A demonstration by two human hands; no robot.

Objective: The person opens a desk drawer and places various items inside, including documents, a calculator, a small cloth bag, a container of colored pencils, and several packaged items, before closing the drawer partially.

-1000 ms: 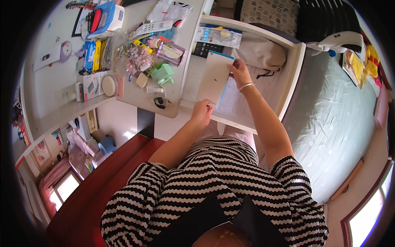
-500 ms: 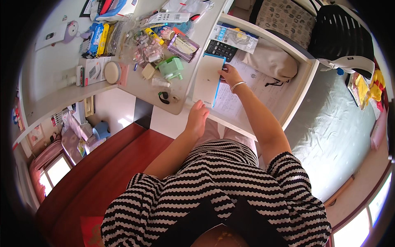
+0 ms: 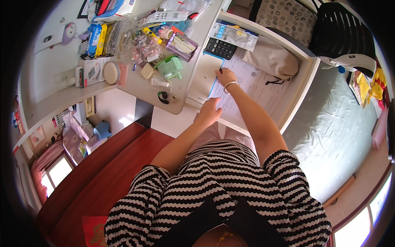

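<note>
Here, the right hand [image 3: 226, 76] curls at a white pad [image 3: 205, 77] inside a drawer [image 3: 301, 94], grip unclear; nearby, the left hand [image 3: 210, 112] is loosely spread.

Notebook [image 3: 204, 76] partly hidden, apparently beneath desk [image 3: 144, 89]

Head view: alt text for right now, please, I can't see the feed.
The right hand is at the blue edge of a white pad in an open drawer, the left hand close to the pad's near end. Beside the pad lie a black calculator, papers and a pale pouch; left of the drawer is a cluttered desk.
</note>
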